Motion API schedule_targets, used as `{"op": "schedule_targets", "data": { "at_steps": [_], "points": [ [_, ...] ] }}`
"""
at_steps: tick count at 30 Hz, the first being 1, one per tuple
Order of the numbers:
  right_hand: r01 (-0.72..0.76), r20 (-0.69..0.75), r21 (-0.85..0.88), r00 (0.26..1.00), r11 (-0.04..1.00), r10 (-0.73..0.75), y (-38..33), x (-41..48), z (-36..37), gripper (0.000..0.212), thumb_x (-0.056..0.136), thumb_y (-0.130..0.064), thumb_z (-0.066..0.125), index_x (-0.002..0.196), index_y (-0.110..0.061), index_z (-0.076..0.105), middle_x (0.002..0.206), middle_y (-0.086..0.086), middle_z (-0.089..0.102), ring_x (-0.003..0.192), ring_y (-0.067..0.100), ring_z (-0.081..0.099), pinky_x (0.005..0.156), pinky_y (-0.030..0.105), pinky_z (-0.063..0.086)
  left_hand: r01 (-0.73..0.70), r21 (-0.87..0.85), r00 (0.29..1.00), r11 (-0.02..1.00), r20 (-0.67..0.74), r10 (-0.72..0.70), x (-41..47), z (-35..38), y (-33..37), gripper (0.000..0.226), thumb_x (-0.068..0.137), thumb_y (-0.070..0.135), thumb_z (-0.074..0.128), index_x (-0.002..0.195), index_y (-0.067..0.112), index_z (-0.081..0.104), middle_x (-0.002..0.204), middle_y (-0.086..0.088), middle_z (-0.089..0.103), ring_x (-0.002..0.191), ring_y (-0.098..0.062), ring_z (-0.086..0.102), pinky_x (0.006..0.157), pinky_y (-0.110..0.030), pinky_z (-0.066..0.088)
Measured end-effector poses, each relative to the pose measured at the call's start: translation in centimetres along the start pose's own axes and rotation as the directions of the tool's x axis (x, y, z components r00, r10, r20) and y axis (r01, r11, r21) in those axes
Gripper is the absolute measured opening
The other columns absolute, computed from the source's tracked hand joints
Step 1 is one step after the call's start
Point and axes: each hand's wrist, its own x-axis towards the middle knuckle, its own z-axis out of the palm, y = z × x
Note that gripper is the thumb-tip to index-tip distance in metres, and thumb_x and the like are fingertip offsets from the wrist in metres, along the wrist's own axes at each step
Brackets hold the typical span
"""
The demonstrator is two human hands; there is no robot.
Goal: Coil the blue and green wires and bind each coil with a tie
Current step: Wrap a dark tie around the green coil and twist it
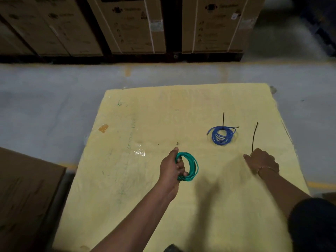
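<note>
My left hand (171,166) grips a green wire coil (191,166) at its left side, just above the yellow board (138,188). Further back and to the right, the blue wire coil (222,135) lies flat on the board, with a black tie (223,119) around its far edge and the tie's tail pointing away from me. A second black tie (254,136) lies on the board at the right, and my right hand (261,160) rests on its near end, fingers curled over it.
The yellow board sits on a grey floor (54,99). Tall cardboard boxes (131,24) line the back on dark pallets. Another brown box (23,188) stands close at the left. A yellow floor line runs past the board's right side.
</note>
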Motion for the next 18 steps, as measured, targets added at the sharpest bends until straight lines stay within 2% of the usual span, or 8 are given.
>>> {"op": "schedule_targets", "data": {
  "at_steps": [3,7,8,11,14,18],
  "points": [
    [0.003,0.045,-0.027,0.999,1.000,-0.002,0.4,0.8,1.0,0.047,0.093,-0.051,0.057,0.122,-0.014,0.055,0.128,0.016,0.061,0.118,0.040,0.056,0.099,0.047,0.047,-0.011,-0.053,0.999,0.999,-0.046,0.009,0.3,-0.3,0.2,0.038,0.101,0.032,0.056,0.068,0.016,0.044,0.048,0.005,0.027,0.037,-0.011,0.022,0.047,-0.026,0.033],
    [0.009,-0.122,0.120,0.993,0.993,0.005,0.5,0.6,1.3,0.045,0.091,-0.038,0.067,0.122,-0.008,0.053,0.126,0.023,0.055,0.117,0.046,0.055,0.094,0.053,0.048,-0.021,-0.089,0.998,0.996,-0.067,0.015,0.6,-0.6,0.7,0.038,0.101,0.034,0.056,0.069,0.016,0.045,0.049,0.005,0.028,0.040,-0.011,0.022,0.049,-0.026,0.035],
    [0.000,-0.127,0.141,0.992,0.990,0.018,0.6,0.7,1.3,0.045,0.092,-0.036,0.066,0.122,-0.006,0.052,0.126,0.025,0.055,0.117,0.048,0.055,0.093,0.053,0.048,-0.024,-0.090,0.997,0.996,-0.070,0.018,0.6,-0.7,0.8,0.038,0.101,0.034,0.056,0.070,0.016,0.045,0.049,0.005,0.028,0.040,-0.011,0.022,0.050,-0.027,0.036],
    [-0.032,-0.044,0.135,0.998,0.990,0.038,0.8,1.1,1.2,0.038,0.095,-0.034,0.061,0.120,-0.007,0.052,0.123,0.027,0.060,0.112,0.047,0.058,0.091,0.048,0.048,-0.034,-0.075,0.997,0.997,-0.076,0.028,0.7,-0.8,1.1,0.037,0.101,0.035,0.056,0.071,0.015,0.046,0.049,0.005,0.028,0.040,-0.012,0.021,0.050,-0.027,0.037],
    [-0.046,-0.072,0.167,0.996,0.985,0.059,0.6,0.6,1.1,0.027,0.094,-0.032,0.061,0.115,-0.015,0.061,0.118,0.025,0.063,0.107,0.046,0.060,0.088,0.045,0.048,-0.049,-0.065,0.996,0.997,-0.071,0.044,1.0,-1.1,1.4,0.037,0.101,0.036,0.056,0.072,0.016,0.046,0.049,0.005,0.029,0.040,-0.011,0.022,0.049,-0.026,0.038],
    [0.013,-0.192,0.471,0.977,0.882,0.088,-0.9,-1.3,-0.3,0.022,0.093,-0.030,0.064,0.107,-0.015,0.072,0.117,0.019,0.070,0.109,0.042,0.062,0.092,0.043,0.050,-0.074,-0.049,0.995,0.996,-0.076,0.070,1.9,-1.5,2.1,0.035,0.102,0.037,0.055,0.074,0.017,0.046,0.047,0.006,0.030,0.039,-0.010,0.022,0.051,-0.026,0.039]
  ]
}}
